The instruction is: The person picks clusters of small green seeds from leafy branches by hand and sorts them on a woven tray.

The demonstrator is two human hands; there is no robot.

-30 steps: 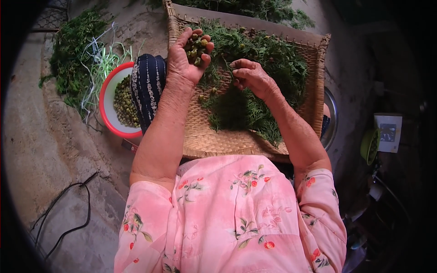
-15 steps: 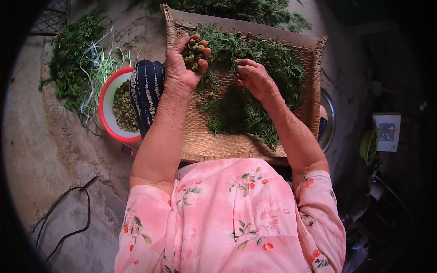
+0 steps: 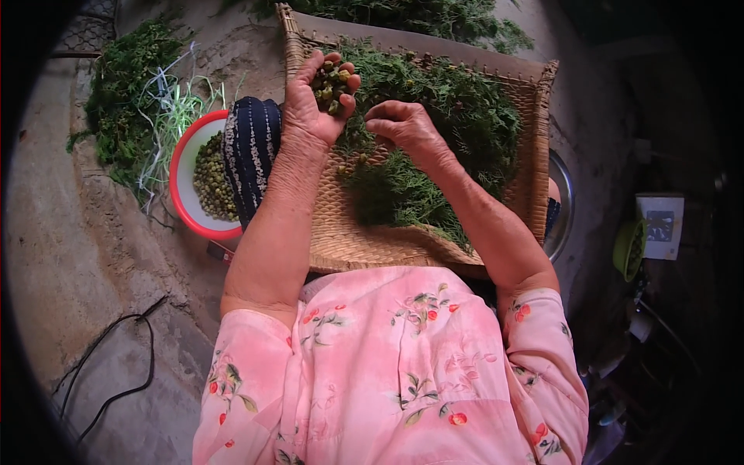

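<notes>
One bowl (image 3: 180,190) sits left of our left hand (image 3: 308,107), half-curled round cones (image 3: 332,84). Our right hand (image 3: 407,126) bunches its fingers over sprigs (image 3: 473,108); can't tell if they're closed or holding anything. Looks like we're mid-picking; next probably wants a gentle pinch.

Got a loose pile of knobbly green-brown pods (image 3: 332,87) cupped in the left hand (image 3: 308,110), plus feathery green sprigs (image 3: 477,116) lying all tangled across a shallow woven basket (image 3: 364,244).
</notes>
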